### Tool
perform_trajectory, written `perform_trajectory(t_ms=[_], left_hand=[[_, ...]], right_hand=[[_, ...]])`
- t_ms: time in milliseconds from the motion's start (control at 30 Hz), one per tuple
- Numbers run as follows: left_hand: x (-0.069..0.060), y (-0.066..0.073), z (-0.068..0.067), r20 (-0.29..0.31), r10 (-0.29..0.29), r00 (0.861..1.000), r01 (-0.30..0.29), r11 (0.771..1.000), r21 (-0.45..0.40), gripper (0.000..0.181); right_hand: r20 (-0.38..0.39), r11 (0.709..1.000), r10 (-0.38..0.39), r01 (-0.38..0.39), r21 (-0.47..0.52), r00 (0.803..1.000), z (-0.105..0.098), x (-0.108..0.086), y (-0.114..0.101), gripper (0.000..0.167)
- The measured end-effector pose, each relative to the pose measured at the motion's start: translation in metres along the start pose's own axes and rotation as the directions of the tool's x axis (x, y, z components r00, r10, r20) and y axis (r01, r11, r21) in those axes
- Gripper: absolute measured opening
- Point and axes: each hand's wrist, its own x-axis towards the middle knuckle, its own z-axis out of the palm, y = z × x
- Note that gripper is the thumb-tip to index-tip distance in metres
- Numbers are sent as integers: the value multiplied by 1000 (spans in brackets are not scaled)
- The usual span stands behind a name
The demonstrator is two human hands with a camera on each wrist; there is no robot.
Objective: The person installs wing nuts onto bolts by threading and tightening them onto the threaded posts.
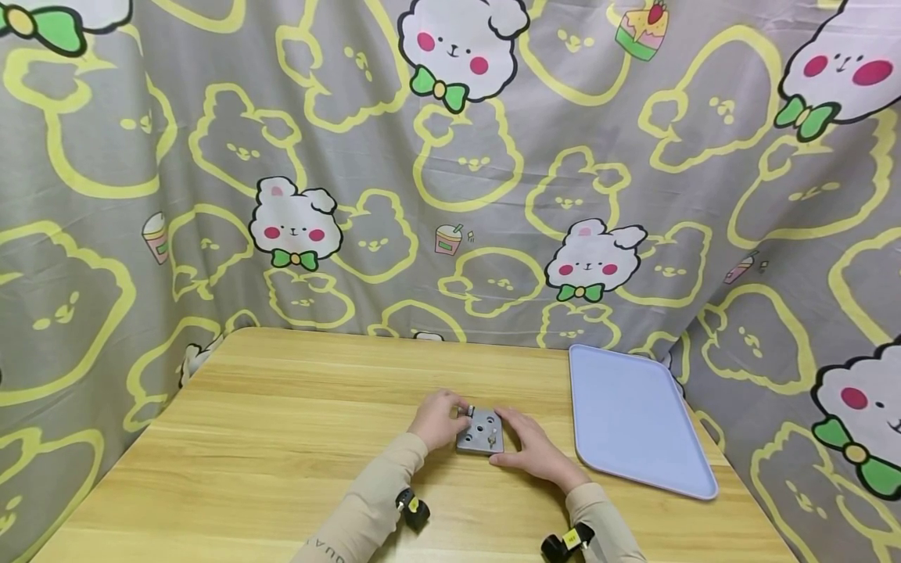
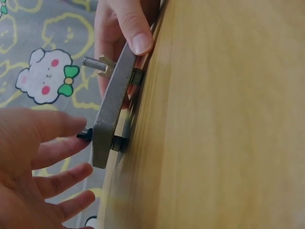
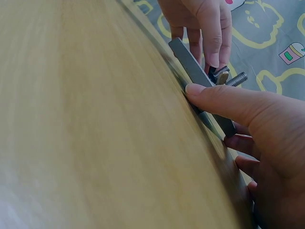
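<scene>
A grey metal plate [image 1: 480, 447] with several holes sits raised off the wooden table on bolt heads [image 2: 119, 143] beneath it. My left hand [image 1: 438, 421] is at its far left corner, thumb and index finger pinching a small black nut-like piece [image 2: 85, 135] on a bolt; its other fingers are spread. My right hand [image 1: 535, 450] grips the plate's right side, thumb at the near edge and fingers toward the far edge. Near the right hand, a brass wing nut [image 2: 106, 67] sits on an upright threaded bolt [image 2: 90, 63]. The black piece is partly hidden by fingertips.
A pale blue tray [image 1: 633, 422] lies on the wooden table [image 1: 281, 422] to the right of the hands. Behind and around the table hangs a grey patterned curtain [image 1: 380, 156]. Each wrist bears a small black camera [image 1: 414, 512].
</scene>
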Motion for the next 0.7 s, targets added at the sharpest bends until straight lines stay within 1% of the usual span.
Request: perform_trajectory(t_ms=[100,200,233,300,433,533,633,700], left_hand=[[0,-1,1,-42,-17,999,18,1000,19,12],[1,-1,1,-92,-41,995,45,998,40,5],[1,-1,1,-103,-52,993,57,997,43,4],[1,-1,1,-113,-69,991,75,996,49,9],[0,-1,0,-104,-100,990,105,993,46,15],[1,0,0,-92,-115,989,118,993,27,10],[1,0,0,-75,-118,990,118,993,-1,4],[0,0,-1,-57,-97,994,96,995,-14,9]], right_hand=[[-1,1000,4,-4,4,1000,0,0,-1,89],[-2,1000,6,-6,1,1000,0,0,-1,88],[-3,1000,6,-6,0,1000,0,0,-1,88],[-4,1000,7,-7,-2,1000,0,0,0,88],[-4,1000,7,-7,1,1000,0,0,0,88],[-3,1000,11,-11,1,1000,0,0,1,89],[-1,1000,17,-17,1,1000,1,0,1,89],[0,1000,21,-21,4,1000,0,0,1,89]])
